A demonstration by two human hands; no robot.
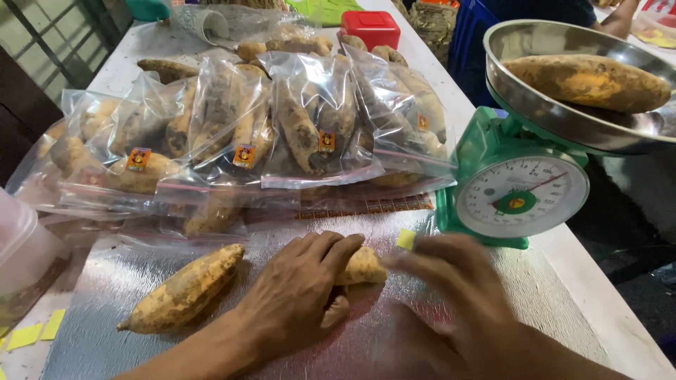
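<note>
While clear plastic bags (310, 127) hold knobbly tubers, the left hand (299, 292) clasps a dusty yellow-brown tuber (362, 266) and the blurred right hand (458, 281) pinches a small yellow sticker (406, 238).

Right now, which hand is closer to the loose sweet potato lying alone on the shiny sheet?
Left. The left hand lies beside that brown dusty sweet potato; the right hand pinches a small yellow sticker near the green scale.

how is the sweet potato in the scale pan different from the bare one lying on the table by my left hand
The sweet potato in the pan sits raised in the metal bowl of the green scale; the sweet potato on the table lies on the silver sheet. The pan one lies nearly level, the table one slants. Both are unbagged, yellow-brown, with dirt patches.
</note>
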